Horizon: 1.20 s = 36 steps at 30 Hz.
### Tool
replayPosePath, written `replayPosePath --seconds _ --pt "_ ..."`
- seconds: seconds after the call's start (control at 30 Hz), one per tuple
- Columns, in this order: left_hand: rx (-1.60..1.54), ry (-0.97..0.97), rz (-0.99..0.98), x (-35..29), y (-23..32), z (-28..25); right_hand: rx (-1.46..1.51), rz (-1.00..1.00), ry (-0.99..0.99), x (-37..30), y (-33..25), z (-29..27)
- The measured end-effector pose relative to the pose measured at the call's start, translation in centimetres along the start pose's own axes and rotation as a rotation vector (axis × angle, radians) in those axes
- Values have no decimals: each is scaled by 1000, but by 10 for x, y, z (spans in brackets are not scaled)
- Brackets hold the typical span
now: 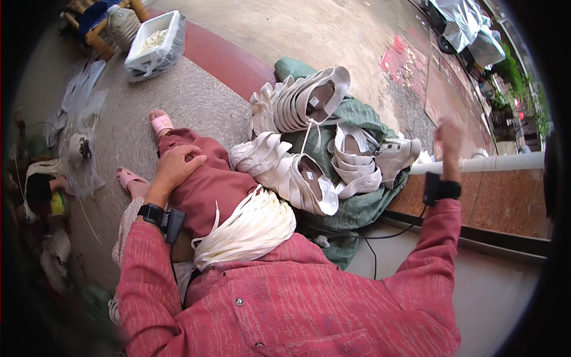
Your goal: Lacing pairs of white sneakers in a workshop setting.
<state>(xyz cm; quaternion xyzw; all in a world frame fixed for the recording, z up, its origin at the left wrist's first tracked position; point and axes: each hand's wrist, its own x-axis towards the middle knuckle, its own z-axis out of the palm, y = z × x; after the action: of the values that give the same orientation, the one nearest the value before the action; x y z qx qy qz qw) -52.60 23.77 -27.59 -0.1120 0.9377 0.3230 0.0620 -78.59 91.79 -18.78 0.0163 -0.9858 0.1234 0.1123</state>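
My left hand (178, 166) lies on my knee in reddish-brown trousers (205, 181), its fingers stretched out and holding nothing. Out to the right, my right hand (450, 138) is raised with the forearm upright, apart from the shoes; its fingers are too blurred to read. A thick bundle of white shoelaces (253, 229) drapes across my lap. Beside it, a nested stack of off-white shoes (288, 172) leans toward my leg. A second shoe stack (309, 101) lies behind it, and a smaller group of shoes (357, 157) sits to the right, all on a green woven sack (375, 119).
A white foam box (156, 44) wrapped in plastic stands at the far left, near a large ribbed plastic jug (123, 28). At the left are plastic bags (83, 149) and another person's hand. A white pipe (482, 163) and brown panel (493, 193) border the right side. Black cables (389, 235) run beside me.
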Motion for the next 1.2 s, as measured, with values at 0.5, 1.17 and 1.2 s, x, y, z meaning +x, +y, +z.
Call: replayPosePath --seconds 0.5,1.17,1.2 --pt "-188 58 -71 -6 -5 -12 434 -255 -403 65 -277 327" --pt "-378 -24 -79 12 -22 -13 428 -148 -722 19 -268 392" --pt "-373 -28 -81 11 -23 -13 432 -144 -725 16 -270 392"
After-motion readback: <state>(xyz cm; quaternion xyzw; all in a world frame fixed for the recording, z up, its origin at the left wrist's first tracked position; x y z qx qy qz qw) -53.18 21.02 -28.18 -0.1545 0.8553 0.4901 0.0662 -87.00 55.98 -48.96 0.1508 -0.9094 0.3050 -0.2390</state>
